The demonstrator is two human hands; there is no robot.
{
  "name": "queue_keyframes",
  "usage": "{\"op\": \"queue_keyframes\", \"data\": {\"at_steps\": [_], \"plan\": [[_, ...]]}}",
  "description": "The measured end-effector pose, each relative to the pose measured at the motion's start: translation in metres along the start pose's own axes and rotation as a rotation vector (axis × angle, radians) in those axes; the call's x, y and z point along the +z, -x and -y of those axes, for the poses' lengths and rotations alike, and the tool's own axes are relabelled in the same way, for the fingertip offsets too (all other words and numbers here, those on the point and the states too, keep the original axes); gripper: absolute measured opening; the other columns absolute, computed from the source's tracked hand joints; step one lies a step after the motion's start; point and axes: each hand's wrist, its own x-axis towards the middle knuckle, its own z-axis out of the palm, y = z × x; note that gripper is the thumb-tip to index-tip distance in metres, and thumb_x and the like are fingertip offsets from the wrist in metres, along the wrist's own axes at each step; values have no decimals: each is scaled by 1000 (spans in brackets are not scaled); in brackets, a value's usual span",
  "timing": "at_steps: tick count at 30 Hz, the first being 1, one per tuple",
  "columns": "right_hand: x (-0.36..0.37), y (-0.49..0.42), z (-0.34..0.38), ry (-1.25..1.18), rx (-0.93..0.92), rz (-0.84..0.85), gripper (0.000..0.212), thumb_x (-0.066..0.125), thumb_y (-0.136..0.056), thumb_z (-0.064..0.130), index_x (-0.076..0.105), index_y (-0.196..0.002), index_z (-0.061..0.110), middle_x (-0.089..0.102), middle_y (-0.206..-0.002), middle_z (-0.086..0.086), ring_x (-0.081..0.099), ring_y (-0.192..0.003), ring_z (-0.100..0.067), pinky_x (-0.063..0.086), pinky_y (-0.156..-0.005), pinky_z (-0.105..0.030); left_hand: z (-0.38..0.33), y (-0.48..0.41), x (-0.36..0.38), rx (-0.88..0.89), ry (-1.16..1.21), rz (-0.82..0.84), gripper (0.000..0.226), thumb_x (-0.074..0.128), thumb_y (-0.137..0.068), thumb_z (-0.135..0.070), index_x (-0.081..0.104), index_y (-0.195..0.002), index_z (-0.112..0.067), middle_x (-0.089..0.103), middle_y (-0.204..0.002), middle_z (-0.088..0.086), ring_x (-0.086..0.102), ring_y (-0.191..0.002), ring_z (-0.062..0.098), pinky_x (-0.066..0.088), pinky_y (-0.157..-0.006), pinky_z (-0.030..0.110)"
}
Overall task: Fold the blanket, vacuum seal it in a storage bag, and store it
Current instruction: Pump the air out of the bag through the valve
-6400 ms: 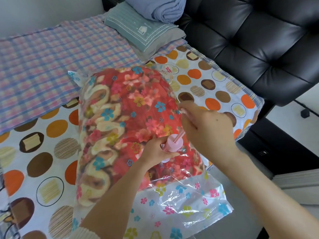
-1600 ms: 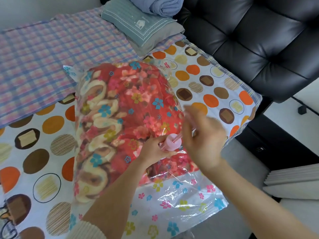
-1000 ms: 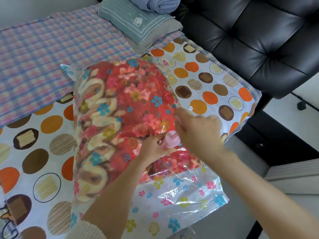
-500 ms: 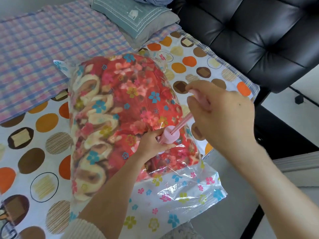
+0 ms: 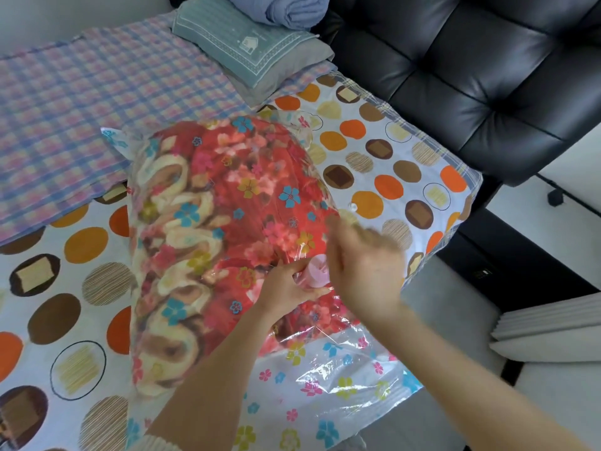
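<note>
At the near edge of the bed, the flat empty end of the storage bag is seen. Just beyond, the pink pump is pinched at its base by the left grip. The right grip is blurred just above and right of it, so its state cannot be told. The bagged blanket is laid lengthwise, away and leftward.

Your folded fleece blanket is red, strewn with pink blossoms and cream rings. The clear plastic storage bag around it carries small blue, pink and yellow flowers. Your round plastic pump is pale pink. The bed sheet is white with orange, brown and striped ovals. The cloth beyond is pink-and-blue plaid, and the leather chair is black.
</note>
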Motion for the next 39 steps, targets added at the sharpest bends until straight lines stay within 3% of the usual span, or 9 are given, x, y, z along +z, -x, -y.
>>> {"op": "queue_keyframes", "data": {"at_steps": [4,9,14,17,21,26,32,36,39], "plan": [[12,-7,-5,103,-82,95,30,81,-51,6,60,-71,15,15,-39,6,11,-32,-16,4,-50,-11,1,3,0,17,19,-17,37,82,-65,-19,68,-99,-15,63,-65,-17,54,-64,-8,34,-60,8],[-48,-25,10,-26,-6,-261,15,60,-74,6,68,-81,16,41,-37,-1,32,-35,-24,13,-46,-14,0,-1,-4,15,25,-15,46,84,-63,-32,69,-104,-19,64,-79,-22,59,-73,-2,42,-69,17],[33,1,-7,124,-38,103,36,78,-57,7,54,-82,17,22,-37,6,15,-32,-15,3,-47,-9,1,2,-2,-2,4,26,29,80,-64,-14,66,-89,-21,56,-62,-28,53,-61,-13,35,-63,18],[-2,-15,2,99,-117,-22,9,66,-62,8,62,-66,16,18,-37,4,15,-31,-19,0,-53,-12,3,2,-3,-3,43,-1,36,83,-63,-25,69,-96,-21,61,-67,-29,57,-66,-11,42,-62,11],[-30,-23,2,-12,-63,-257,15,59,-74,3,68,-80,13,31,-38,0,27,-33,-23,15,-44,-24,2,-1,-4,9,37,8,45,83,-64,-34,69,-105,-23,68,-85,-19,59,-78,-9,44,-69,9],[26,-6,-3,175,-75,127,31,81,-53,10,56,-70,17,18,-38,5,14,-32,-16,17,-45,-18,1,1,-1,1,11,13,38,80,-65,-20,68,-101,-22,63,-74,-22,54,-64,-11,37,-61,12],[-30,-26,3,32,-65,-407,12,59,-84,10,70,-82,14,38,-42,1,34,-40,-23,29,-54,-28,0,0,-5,-1,30,7,45,83,-64,-35,68,-106,-25,68,-85,-19,60,-78,-4,44,-68,13],[51,4,-15,197,-58,8,17,50,-87,23,49,-101,15,44,-45,0,41,-36,-21,28,-55,-30,-15,2,-9,-14,-26,28,24,77,-68,-19,61,-79,-32,55,-62,-23,54,-65,6,33,-57,10],[66,10,-20,181,-8,131,22,40,-90,29,46,-107,16,53,-54,-2,48,-44,-24,34,-60,-33,-28,4,-11,37,-70,16,32,75,-70,-14,51,-81,-32,52,-65,-23,53,-68,3,42,-78,34]]}}
